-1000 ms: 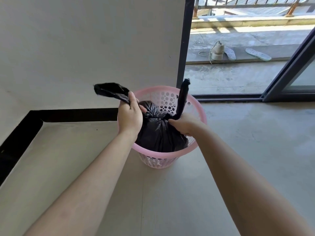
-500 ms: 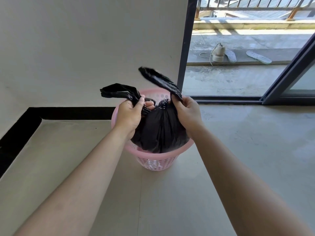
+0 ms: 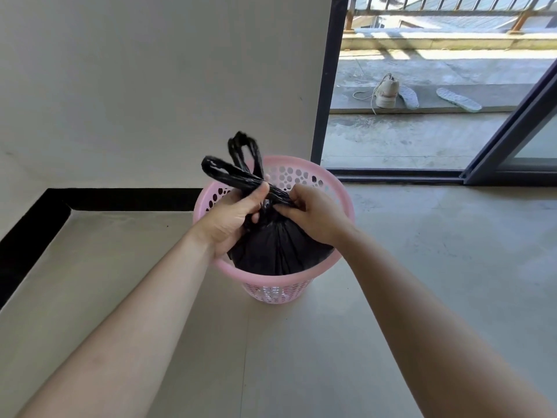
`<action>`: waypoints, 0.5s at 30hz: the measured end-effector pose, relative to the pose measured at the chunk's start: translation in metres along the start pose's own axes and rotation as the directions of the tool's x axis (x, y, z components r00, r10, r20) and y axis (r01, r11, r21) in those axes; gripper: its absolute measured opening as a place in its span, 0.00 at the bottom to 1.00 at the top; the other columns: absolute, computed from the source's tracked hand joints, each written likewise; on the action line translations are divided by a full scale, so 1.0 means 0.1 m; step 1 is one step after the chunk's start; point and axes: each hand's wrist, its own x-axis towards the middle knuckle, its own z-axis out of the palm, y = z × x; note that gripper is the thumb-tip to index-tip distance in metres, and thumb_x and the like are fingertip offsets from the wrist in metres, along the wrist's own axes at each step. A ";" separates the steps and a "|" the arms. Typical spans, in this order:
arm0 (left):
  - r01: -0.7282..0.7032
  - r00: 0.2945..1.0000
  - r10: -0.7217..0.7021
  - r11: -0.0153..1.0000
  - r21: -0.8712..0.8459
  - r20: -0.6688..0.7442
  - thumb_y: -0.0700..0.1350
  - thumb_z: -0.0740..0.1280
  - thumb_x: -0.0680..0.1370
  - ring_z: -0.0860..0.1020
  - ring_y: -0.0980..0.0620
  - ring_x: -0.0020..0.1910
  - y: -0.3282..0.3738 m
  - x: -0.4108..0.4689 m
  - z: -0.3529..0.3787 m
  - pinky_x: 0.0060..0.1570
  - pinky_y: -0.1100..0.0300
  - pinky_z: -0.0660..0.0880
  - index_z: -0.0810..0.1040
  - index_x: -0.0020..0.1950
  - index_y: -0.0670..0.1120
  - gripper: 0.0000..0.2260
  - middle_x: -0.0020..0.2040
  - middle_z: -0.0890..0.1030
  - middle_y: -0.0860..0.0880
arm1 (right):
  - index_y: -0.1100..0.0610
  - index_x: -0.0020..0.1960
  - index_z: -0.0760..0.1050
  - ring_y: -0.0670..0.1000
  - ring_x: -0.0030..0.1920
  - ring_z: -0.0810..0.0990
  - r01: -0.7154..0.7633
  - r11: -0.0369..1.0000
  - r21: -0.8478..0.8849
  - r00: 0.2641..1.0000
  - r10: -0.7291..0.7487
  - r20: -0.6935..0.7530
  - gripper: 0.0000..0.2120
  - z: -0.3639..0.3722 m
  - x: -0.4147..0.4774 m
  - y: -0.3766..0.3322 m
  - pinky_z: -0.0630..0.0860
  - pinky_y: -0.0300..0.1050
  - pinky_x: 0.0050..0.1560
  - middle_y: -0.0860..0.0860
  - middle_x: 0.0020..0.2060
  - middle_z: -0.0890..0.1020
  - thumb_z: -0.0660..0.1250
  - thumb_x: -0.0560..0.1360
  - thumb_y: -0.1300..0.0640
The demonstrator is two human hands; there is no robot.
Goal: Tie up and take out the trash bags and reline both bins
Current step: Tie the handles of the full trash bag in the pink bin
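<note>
Black trash bag (image 3: 280, 248) sits inside the pink perforated bin (image 3: 342, 196), directly under both hands, neck gathered. Step in hand: tying. Bag isn't out yet and no relining has started. Its two handle loops (image 3: 224, 170) cross right between the hands and stick up beyond the left one. Left hand (image 3: 229, 221) grips one loop with curled fingers and thumb; right hand (image 3: 313, 215) pinches the crossing at the bag's neck. Next, my read: tuck one loop under the other, pull opposite ways to seat the knot, then lift. Film looks thin, so pull steadily. Versus half a second ago: the loops were held apart, one per hand; now they overlap and the hands are closer together. Bin stands on the grey floor (image 3: 422, 297) below the forearms.
</note>
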 end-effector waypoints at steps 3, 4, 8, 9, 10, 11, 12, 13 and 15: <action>-0.010 0.996 -0.005 0.988 -0.156 -0.092 0.50 0.61 0.82 0.65 0.56 0.29 -0.01 0.04 0.01 0.34 0.65 0.68 0.79 0.52 0.47 0.09 0.29 0.63 0.53 | 0.49 0.39 0.73 0.43 0.33 0.74 -0.050 0.992 0.114 0.996 0.040 0.083 0.12 -0.02 0.01 0.01 0.70 0.36 0.38 0.44 0.32 0.78 0.73 0.74 0.47; -0.030 0.993 0.003 0.975 -0.221 -0.120 0.49 0.60 0.83 0.64 0.56 0.28 0.00 0.04 0.02 0.33 0.65 0.67 0.78 0.50 0.47 0.09 0.29 0.62 0.53 | 0.49 0.42 0.77 0.44 0.37 0.79 -0.090 0.980 0.178 0.990 0.067 0.127 0.09 -0.05 0.01 0.04 0.75 0.36 0.43 0.45 0.36 0.82 0.73 0.74 0.46; -0.088 0.988 0.029 0.914 -0.395 -0.153 0.43 0.61 0.83 0.63 0.57 0.25 0.07 0.05 0.01 0.28 0.66 0.63 0.74 0.41 0.47 0.11 0.30 0.62 0.52 | 0.51 0.46 0.84 0.46 0.45 0.83 -0.116 0.949 0.294 0.978 0.058 0.198 0.05 -0.09 0.01 0.13 0.79 0.50 0.58 0.50 0.43 0.86 0.72 0.76 0.50; -0.077 0.991 0.027 0.920 -0.384 -0.135 0.40 0.62 0.81 0.62 0.57 0.26 0.09 0.04 0.01 0.27 0.66 0.63 0.74 0.38 0.48 0.12 0.31 0.62 0.52 | 0.50 0.44 0.83 0.46 0.43 0.82 -0.108 0.957 0.271 0.984 0.063 0.170 0.04 -0.07 0.01 0.13 0.79 0.50 0.57 0.50 0.42 0.86 0.72 0.76 0.51; -0.063 0.994 0.023 0.928 -0.368 -0.111 0.36 0.61 0.80 0.63 0.57 0.27 0.09 0.04 0.00 0.28 0.66 0.63 0.73 0.36 0.48 0.14 0.33 0.63 0.51 | 0.49 0.43 0.82 0.45 0.42 0.80 -0.113 0.963 0.245 0.989 0.084 0.126 0.04 -0.05 0.02 0.11 0.78 0.48 0.55 0.49 0.40 0.85 0.72 0.76 0.52; -0.043 0.996 0.011 0.929 -0.368 -0.089 0.35 0.59 0.78 0.63 0.56 0.28 0.09 0.05 0.00 0.30 0.65 0.63 0.73 0.35 0.48 0.14 0.34 0.63 0.50 | 0.49 0.43 0.81 0.45 0.41 0.80 -0.127 0.960 0.248 0.991 0.112 0.073 0.04 -0.03 0.03 0.09 0.77 0.46 0.53 0.47 0.39 0.84 0.71 0.76 0.52; -0.018 0.997 -0.013 0.922 -0.386 -0.077 0.35 0.57 0.78 0.65 0.55 0.30 0.08 0.05 -0.01 0.33 0.63 0.65 0.74 0.36 0.47 0.13 0.35 0.65 0.49 | 0.50 0.44 0.81 0.45 0.41 0.79 -0.137 0.949 0.284 0.990 0.140 0.011 0.03 -0.02 0.03 0.06 0.76 0.44 0.51 0.46 0.39 0.83 0.71 0.76 0.52; 0.014 0.996 -0.046 0.921 -0.390 -0.073 0.36 0.56 0.79 0.67 0.54 0.31 0.07 0.06 -0.01 0.36 0.62 0.67 0.75 0.40 0.45 0.12 0.35 0.67 0.49 | 0.51 0.45 0.81 0.44 0.41 0.79 -0.137 0.927 0.350 0.985 0.166 -0.055 0.04 -0.01 0.03 0.04 0.75 0.41 0.50 0.46 0.39 0.82 0.70 0.77 0.53; 0.089 0.990 -0.118 0.942 -0.325 -0.072 0.43 0.55 0.84 0.71 0.53 0.34 0.03 0.08 -0.01 0.43 0.61 0.71 0.74 0.49 0.42 0.10 0.34 0.70 0.48 | 0.53 0.46 0.80 0.41 0.38 0.77 -0.097 0.893 0.439 0.966 0.190 -0.175 0.05 0.00 0.03 0.00 0.73 0.35 0.45 0.44 0.38 0.81 0.68 0.78 0.53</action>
